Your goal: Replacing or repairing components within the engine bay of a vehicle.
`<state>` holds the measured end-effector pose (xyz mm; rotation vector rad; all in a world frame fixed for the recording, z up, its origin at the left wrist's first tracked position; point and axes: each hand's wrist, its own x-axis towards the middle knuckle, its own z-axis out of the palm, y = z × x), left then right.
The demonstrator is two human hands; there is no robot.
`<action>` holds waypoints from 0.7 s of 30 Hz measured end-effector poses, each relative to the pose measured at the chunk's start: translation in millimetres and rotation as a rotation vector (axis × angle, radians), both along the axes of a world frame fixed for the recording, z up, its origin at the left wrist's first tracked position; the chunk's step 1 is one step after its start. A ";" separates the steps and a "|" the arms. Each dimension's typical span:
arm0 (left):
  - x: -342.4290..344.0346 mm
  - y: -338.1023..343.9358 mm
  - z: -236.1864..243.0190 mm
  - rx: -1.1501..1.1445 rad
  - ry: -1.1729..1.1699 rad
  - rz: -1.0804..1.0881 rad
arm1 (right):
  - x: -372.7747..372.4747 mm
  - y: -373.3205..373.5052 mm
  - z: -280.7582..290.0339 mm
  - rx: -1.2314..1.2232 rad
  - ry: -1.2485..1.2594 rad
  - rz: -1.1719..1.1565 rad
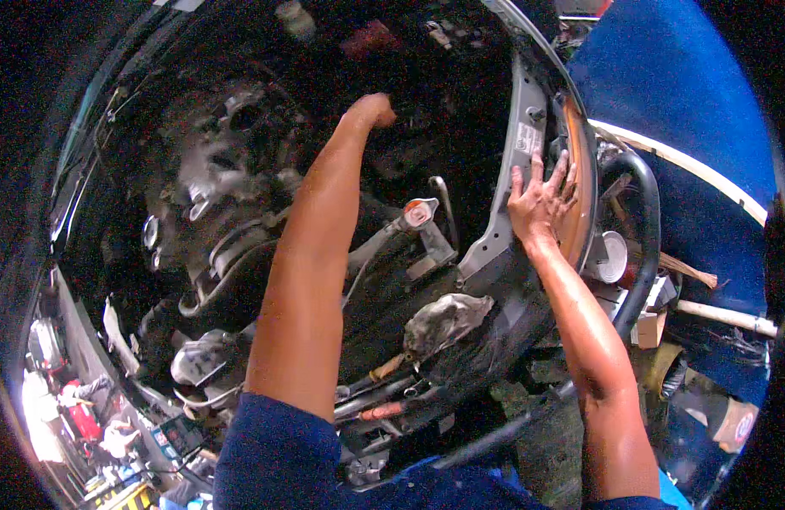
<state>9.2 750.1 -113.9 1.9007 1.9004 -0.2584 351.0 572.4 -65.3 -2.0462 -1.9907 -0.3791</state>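
My left hand reaches deep into a dark engine bay. Its fingers bend down into shadow, so what they touch or hold is hidden. On the right, my right hand lies flat with spread fingers on the grey metal front panel and the edge beside an orange strip. Between my arms sits a radiator cap with a curved metal pipe near it. Left of my left forearm is the greyish engine with hoses about it.
A crumpled grey, plastic-looking piece lies at the bay's near side. Past the front panel curves a thick black tube bar. Boxes, a white pipe and a blue wall are at right. Clutter fills the lower left.
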 end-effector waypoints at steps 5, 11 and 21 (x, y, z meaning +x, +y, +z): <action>-2.9 29.3 -46.0 -0.080 0.029 0.049 | 2.3 -1.0 -0.8 0.009 -0.044 0.014; -22.6 -19.1 -7.9 0.100 -0.013 0.073 | -1.5 1.4 -0.2 -0.019 -0.004 -0.029; 6.4 -38.3 42.5 0.282 0.268 -0.163 | 1.8 -0.1 -4.0 0.014 -0.046 -0.009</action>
